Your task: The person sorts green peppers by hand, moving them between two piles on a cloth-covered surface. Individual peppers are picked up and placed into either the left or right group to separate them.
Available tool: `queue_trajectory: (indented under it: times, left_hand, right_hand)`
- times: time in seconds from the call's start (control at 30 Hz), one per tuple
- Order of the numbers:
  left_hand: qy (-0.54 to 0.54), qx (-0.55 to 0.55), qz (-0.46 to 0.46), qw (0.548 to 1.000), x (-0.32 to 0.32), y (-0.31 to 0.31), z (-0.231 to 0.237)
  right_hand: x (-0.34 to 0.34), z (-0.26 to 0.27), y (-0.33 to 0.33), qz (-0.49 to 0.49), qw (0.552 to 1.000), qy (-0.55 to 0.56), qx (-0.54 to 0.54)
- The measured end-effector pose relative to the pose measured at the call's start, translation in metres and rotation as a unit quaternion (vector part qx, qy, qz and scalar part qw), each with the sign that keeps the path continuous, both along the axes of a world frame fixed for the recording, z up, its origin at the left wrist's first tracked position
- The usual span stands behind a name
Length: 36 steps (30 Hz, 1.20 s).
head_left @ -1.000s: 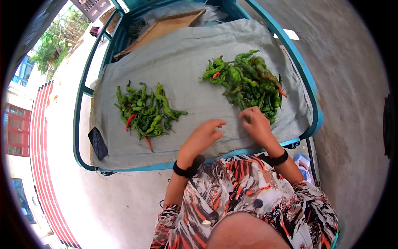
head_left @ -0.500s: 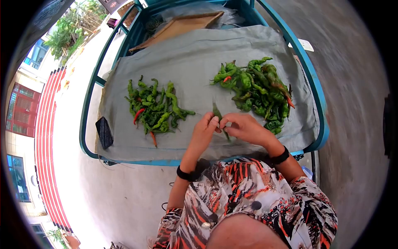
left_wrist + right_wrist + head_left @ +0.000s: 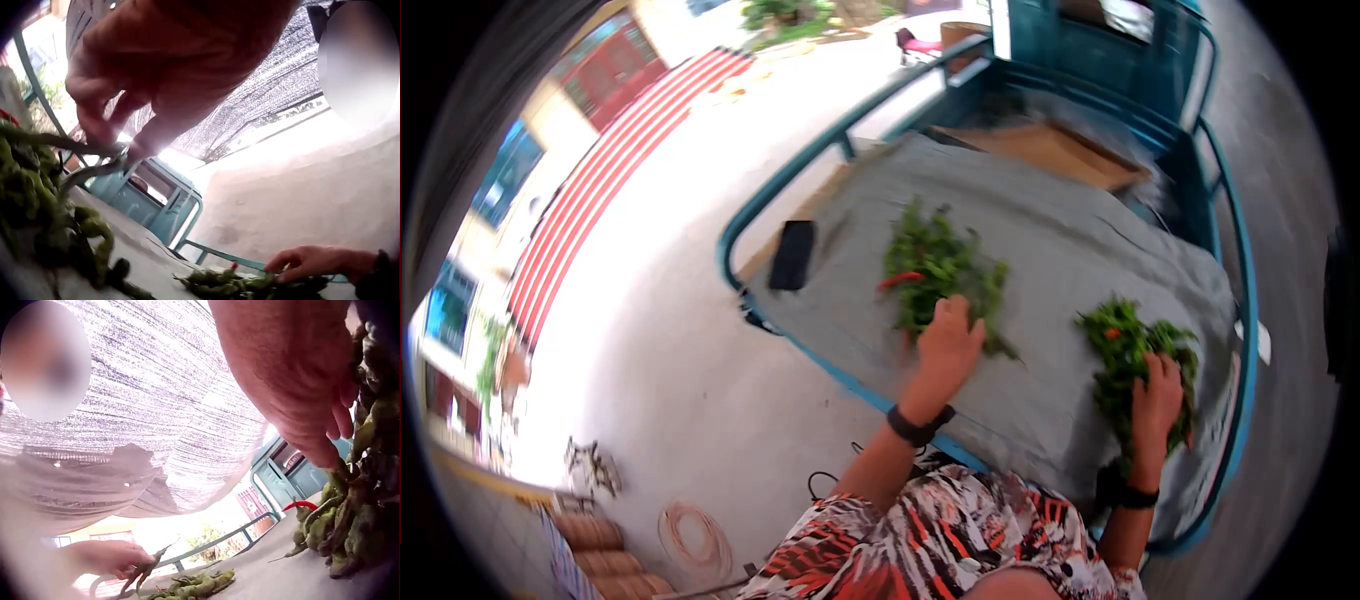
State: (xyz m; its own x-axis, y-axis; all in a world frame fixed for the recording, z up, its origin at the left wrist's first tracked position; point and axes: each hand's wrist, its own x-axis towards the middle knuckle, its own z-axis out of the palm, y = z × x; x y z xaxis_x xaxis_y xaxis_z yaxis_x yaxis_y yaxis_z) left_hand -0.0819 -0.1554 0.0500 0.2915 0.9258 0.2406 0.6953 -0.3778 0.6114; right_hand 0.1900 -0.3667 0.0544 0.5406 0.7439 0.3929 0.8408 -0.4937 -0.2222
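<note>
Over the left pile of green peppers [image 3: 940, 255], my left hand [image 3: 950, 350] pinches thin dark green peppers [image 3: 94, 169] between thumb and fingers; they hang from the fingertips in both wrist views. A red pepper [image 3: 900, 280] lies on that pile. On the right, my right hand [image 3: 1157, 400] reaches onto the other pepper pile [image 3: 1115, 370], fingers loosely bent and spread. Its thumb touches a pepper [image 3: 337, 481] in the right wrist view, where nearby peppers partly hide the fingers.
A grey cloth [image 3: 1040, 270] covers the cart bed inside a teal rail [image 3: 785, 180]. A dark phone-like object [image 3: 792, 255] lies at its left edge. Brown board [image 3: 1050, 150] lies behind the cloth. Coiled hose [image 3: 695, 540] is on the ground.
My left hand has moved left from beside my right hand to the left pile, carrying peppers. My right hand has returned to the right pile. The head view has turned left.
</note>
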Motion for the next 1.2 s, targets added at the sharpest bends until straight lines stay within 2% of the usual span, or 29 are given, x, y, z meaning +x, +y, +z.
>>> queue_trajectory:
  times: [0.07, 0.13, 0.2, 0.23, 0.33, 0.37, 0.47, 0.5, 0.57, 0.6, 0.67, 0.7, 0.77, 0.8, 0.83, 0.9, 0.97, 1.0, 1.03, 1.07, 1.1, 1.13, 1.17, 1.2]
  left_hand:
    - [-0.016, -0.009, 0.005, 1.0, -0.011, 0.005, 0.024]
    - [-0.046, -0.025, -0.041, 0.998, -0.008, 0.0, 0.016]
    - [-0.036, -0.031, -0.12, 0.992, -0.001, -0.006, -0.005]
    - [-0.036, -0.053, -0.177, 0.982, 0.002, -0.012, -0.013]
    - [-0.099, -0.117, -0.321, 0.935, 0.01, -0.027, -0.016]
    - [-0.129, -0.138, -0.364, 0.912, 0.014, -0.032, -0.01]
    - [-0.251, -0.18, -0.391, 0.867, 0.023, -0.057, 0.036]
    - [-0.259, -0.14, -0.39, 0.872, 0.025, -0.061, 0.034]
    - [-0.275, -0.056, -0.391, 0.877, 0.041, -0.066, 0.025]
    - [-0.243, -0.065, -0.382, 0.889, 0.048, -0.063, 0.006]
    - [-0.176, -0.081, -0.359, 0.913, 0.056, -0.052, -0.038]
    - [-0.149, -0.063, -0.319, 0.934, 0.047, -0.049, -0.028]
    - [-0.093, -0.02, -0.234, 0.968, 0.017, -0.034, 0.007]
    - [-0.066, 0.024, -0.187, 0.98, 0.008, -0.025, 0.012]
    - [-0.038, 0.07, -0.139, 0.987, 0.0, -0.015, 0.017]
    - [0.05, 0.14, -0.037, 0.988, -0.017, -0.001, 0.023]
    - [0.07, 0.037, -0.006, 0.997, -0.026, 0.003, 0.027]
    - [0.076, -0.016, 0.01, 0.997, -0.027, 0.004, 0.027]
    - [0.095, -0.054, 0.008, 0.994, -0.026, 0.004, 0.023]
    - [0.081, -0.041, -0.017, 0.996, -0.025, 0.002, 0.015]
    - [0.066, -0.027, -0.041, 0.997, -0.023, -0.001, 0.01]
    - [0.051, -0.014, -0.063, 0.997, -0.022, -0.003, 0.006]
    - [0.042, -0.067, -0.092, 0.993, -0.02, -0.005, 0.004]
    - [0.05, -0.073, -0.124, 0.988, -0.017, -0.008, 0.003]
  right_hand:
    - [-0.002, -0.001, 0.007, -0.004, 0.998, 0.019, -0.062]
    - [0.009, -0.014, 0.009, -0.022, 0.997, 0.004, -0.08]
    - [0.009, -0.014, 0.007, -0.007, 0.999, 0.003, -0.031]
    - [0.008, -0.015, 0.007, 0.011, 0.997, 0.04, 0.06]
    - [-0.01, 0.004, 0.009, -0.017, 0.971, 0.114, 0.21]
    - [-0.02, 0.018, 0.007, -0.04, 0.945, 0.246, 0.211]
    - [-0.054, 0.025, 0.015, 0.097, 0.923, 0.269, 0.258]
    - [-0.063, 0.027, 0.017, 0.14, 0.892, 0.358, 0.237]
    - [-0.081, 0.032, 0.022, 0.2, 0.868, 0.43, 0.148]
    - [-0.084, 0.035, 0.026, 0.232, 0.848, 0.465, 0.105]
    - [-0.082, 0.043, 0.035, 0.196, 0.878, 0.425, 0.098]
    - [-0.082, 0.045, 0.037, 0.179, 0.892, 0.405, 0.094]
    - [-0.061, 0.032, 0.045, 0.13, 0.97, 0.188, 0.076]
    - [-0.048, 0.024, 0.05, 0.102, 0.989, 0.077, 0.069]
    - [-0.04, 0.02, 0.053, 0.043, 0.989, 0.131, 0.054]
    - [-0.026, 0.012, 0.061, 0.007, 0.996, 0.084, 0.012]
    - [-0.019, -0.002, 0.066, 0.001, 0.999, 0.039, 0.004]
    - [-0.012, -0.012, 0.068, 0.018, 0.997, 0.066, -0.021]
    - [-0.002, -0.023, 0.069, 0.035, 0.994, 0.091, -0.048]
    - [0.007, -0.034, 0.067, 0.05, 0.989, 0.117, -0.078]
    - [0.006, -0.036, 0.068, 0.08, 0.994, 0.058, -0.056]
    - [0.006, -0.037, 0.069, 0.06, 0.993, 0.066, -0.075]
    - [0.007, -0.036, 0.07, 0.043, 0.992, 0.073, -0.095]
    - [0.006, -0.029, 0.073, 0.029, 0.99, 0.079, -0.115]
